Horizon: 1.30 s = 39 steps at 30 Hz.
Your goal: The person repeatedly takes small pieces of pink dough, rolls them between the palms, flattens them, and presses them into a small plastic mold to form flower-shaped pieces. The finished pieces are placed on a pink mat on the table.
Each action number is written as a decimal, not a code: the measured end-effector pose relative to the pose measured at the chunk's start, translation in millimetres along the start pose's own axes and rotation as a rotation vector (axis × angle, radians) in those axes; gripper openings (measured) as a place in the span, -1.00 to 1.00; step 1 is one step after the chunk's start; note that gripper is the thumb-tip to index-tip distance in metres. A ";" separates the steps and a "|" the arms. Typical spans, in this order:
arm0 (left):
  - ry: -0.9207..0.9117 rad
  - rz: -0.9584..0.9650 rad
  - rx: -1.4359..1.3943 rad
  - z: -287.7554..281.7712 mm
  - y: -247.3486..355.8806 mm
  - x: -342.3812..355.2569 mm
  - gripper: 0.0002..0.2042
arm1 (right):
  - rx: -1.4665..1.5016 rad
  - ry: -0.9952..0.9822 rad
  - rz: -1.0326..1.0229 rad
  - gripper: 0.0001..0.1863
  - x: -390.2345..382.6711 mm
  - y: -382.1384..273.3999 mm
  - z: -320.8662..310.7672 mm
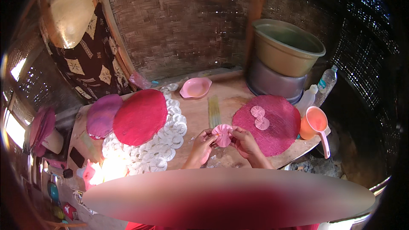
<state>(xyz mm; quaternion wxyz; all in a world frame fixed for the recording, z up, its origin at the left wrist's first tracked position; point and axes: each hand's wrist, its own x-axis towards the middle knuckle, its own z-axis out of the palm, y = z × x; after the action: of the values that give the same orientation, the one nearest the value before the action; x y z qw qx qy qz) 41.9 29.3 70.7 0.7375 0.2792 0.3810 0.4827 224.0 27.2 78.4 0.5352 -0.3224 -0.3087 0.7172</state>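
Between my two hands, above the near middle of the wooden table, is a pale pink pleated round piece [223, 139]; I cannot tell its material. My left hand [202, 147] pinches its left edge with thumb and fingers. Its right edge is gripped by my right hand [247, 143]. Just right of my hands lies a round magenta mat [275, 134]. Two similar pink pleated pieces [262, 123] rest on it, one touching the other. To the left, many white pleated pieces [158, 150] overlap in a heap beside a round red mat [140, 117].
A purple mat [101, 113] lies farther left. At the back stand a pink dish [196, 88] and a large green-brown basin [289, 53] stacked on a grey one [272, 81]. An orange dipper [313, 123] and a clear bottle [327, 81] stand near the table's right edge.
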 end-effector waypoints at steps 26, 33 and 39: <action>0.107 0.092 -0.005 -43.8 -0.7 -10.5 -0.67 | -1.909 0.863 -0.310 -0.79 81.7 -100.1 -211.7; -0.004 -0.018 -0.189 -43.2 -26.5 8.9 -0.49 | -1.915 -0.087 -0.572 -0.76 94.9 1.5 -112.9; -0.019 -0.081 -0.248 -41.1 -19.1 8.1 -0.35 | -1.484 0.188 -0.490 -0.80 60.0 10.9 -30.5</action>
<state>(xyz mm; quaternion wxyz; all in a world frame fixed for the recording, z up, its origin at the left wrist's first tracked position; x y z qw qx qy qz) 19.2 31.4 30.7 0.7887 0.1747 0.3224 0.4934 228.9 85.6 43.6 0.3467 -0.5776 -0.7227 0.1548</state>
